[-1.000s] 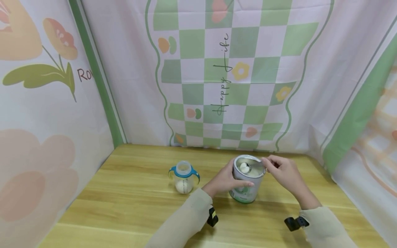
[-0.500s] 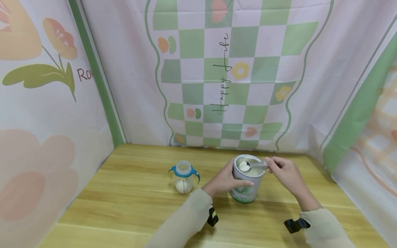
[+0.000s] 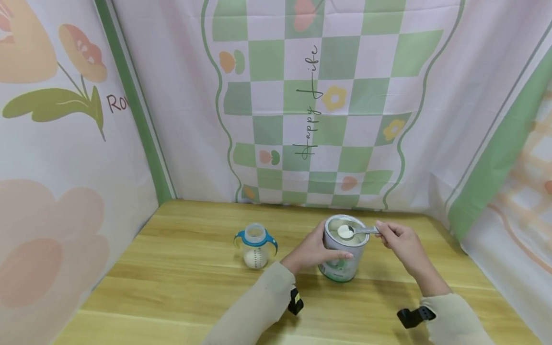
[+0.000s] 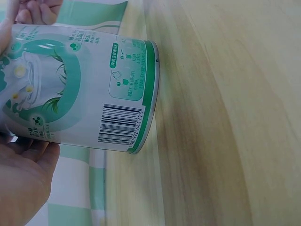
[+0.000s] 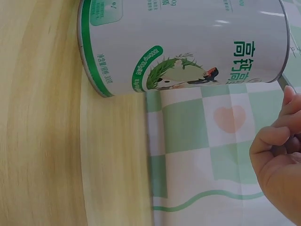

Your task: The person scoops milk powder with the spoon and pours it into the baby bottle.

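Observation:
An opened milk powder can (image 3: 340,268), white with green print, tilts slightly on the wooden table in the head view. My left hand (image 3: 314,249) grips its side, thumb across the front. In the left wrist view the can's barcode side (image 4: 120,125) shows, with the left hand (image 4: 23,183) around it. My right hand (image 3: 398,244) pinches the handle end of a metal spoon (image 3: 366,230). The spoon's bowl, heaped with white powder (image 3: 345,232), is over the can's mouth. In the right wrist view the right hand's (image 5: 280,155) fingers are bent at the handle, beside the can's rim.
Left of the can stands a clear baby bottle (image 3: 256,256) without a lid, with a blue two-handled collar (image 3: 257,243) and white powder inside. A checkered curtain (image 3: 302,182) hangs behind the wooden table (image 3: 181,278). Floral cloth (image 3: 64,191) hangs along the left side.
The right hand has moved slightly right, bringing the spoon with its powder up and right over the can's mouth. More of the spoon's handle shows. The left hand and bottle stay put.

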The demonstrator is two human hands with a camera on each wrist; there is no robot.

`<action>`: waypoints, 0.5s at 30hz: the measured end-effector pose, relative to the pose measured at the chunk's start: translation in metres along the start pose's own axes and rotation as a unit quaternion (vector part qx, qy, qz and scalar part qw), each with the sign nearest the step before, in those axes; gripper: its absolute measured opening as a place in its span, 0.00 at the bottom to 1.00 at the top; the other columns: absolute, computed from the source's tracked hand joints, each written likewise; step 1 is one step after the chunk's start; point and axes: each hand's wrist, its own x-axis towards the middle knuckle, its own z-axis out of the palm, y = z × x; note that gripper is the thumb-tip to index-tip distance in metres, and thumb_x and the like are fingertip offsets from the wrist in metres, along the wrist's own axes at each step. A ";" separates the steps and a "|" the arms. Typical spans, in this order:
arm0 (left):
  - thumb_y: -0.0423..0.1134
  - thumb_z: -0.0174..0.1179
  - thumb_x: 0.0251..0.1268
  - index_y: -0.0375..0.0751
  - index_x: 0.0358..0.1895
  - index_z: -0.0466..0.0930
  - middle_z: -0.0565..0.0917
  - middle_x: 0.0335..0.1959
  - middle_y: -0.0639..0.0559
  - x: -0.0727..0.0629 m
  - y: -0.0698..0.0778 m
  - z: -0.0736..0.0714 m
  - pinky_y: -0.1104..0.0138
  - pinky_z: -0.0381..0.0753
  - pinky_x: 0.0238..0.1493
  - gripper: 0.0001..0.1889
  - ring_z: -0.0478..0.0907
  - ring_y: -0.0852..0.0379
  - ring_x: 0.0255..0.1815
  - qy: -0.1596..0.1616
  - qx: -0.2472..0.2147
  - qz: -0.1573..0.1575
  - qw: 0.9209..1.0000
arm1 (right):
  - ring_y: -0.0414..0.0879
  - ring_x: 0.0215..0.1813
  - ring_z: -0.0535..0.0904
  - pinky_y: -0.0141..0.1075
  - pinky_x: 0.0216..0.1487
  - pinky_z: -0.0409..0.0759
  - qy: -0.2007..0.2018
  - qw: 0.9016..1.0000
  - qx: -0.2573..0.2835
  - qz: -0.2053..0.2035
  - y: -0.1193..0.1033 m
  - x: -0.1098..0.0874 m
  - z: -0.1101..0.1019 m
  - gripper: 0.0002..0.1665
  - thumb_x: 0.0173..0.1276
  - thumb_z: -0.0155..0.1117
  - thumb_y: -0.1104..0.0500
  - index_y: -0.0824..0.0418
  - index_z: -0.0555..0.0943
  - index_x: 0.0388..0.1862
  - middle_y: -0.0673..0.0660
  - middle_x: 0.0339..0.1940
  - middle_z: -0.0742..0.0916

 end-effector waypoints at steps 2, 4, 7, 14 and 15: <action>0.47 0.76 0.57 0.62 0.73 0.59 0.74 0.60 0.66 0.000 0.000 0.000 0.61 0.73 0.61 0.43 0.73 0.65 0.59 -0.001 0.000 0.000 1.000 | 0.42 0.27 0.70 0.35 0.30 0.71 0.000 1.000 0.000 0.004 0.000 0.000 0.000 0.28 0.79 0.53 0.42 0.67 0.80 0.35 0.52 0.22 0.77; 0.47 0.76 0.57 0.62 0.73 0.59 0.74 0.60 0.66 0.000 0.000 0.000 0.61 0.73 0.61 0.43 0.73 0.65 0.59 0.000 0.000 -0.003 1.000 | 0.42 0.27 0.70 0.35 0.30 0.72 0.002 1.000 -0.002 0.006 -0.001 -0.001 0.000 0.29 0.79 0.53 0.41 0.67 0.80 0.35 0.52 0.23 0.78; 0.48 0.76 0.57 0.62 0.74 0.58 0.74 0.60 0.66 0.000 -0.001 0.000 0.60 0.73 0.61 0.44 0.73 0.66 0.59 0.003 0.005 -0.009 1.000 | 0.42 0.27 0.70 0.35 0.30 0.72 0.005 1.000 -0.003 0.007 -0.001 -0.001 0.000 0.30 0.78 0.54 0.41 0.67 0.80 0.36 0.52 0.23 0.78; 0.50 0.77 0.54 0.61 0.74 0.59 0.74 0.60 0.66 -0.001 0.001 0.000 0.59 0.72 0.62 0.46 0.73 0.65 0.59 0.016 0.013 -0.038 0.999 | 0.42 0.26 0.70 0.36 0.29 0.71 0.005 1.000 0.005 0.002 -0.003 -0.002 0.000 0.28 0.79 0.55 0.43 0.68 0.80 0.35 0.51 0.22 0.77; 0.50 0.78 0.53 0.61 0.74 0.59 0.73 0.60 0.66 -0.001 0.002 0.000 0.58 0.71 0.63 0.46 0.72 0.65 0.59 0.018 0.012 -0.044 0.999 | 0.42 0.26 0.70 0.36 0.29 0.71 0.005 1.000 0.006 0.001 -0.004 -0.003 0.000 0.28 0.79 0.55 0.43 0.68 0.80 0.35 0.51 0.22 0.78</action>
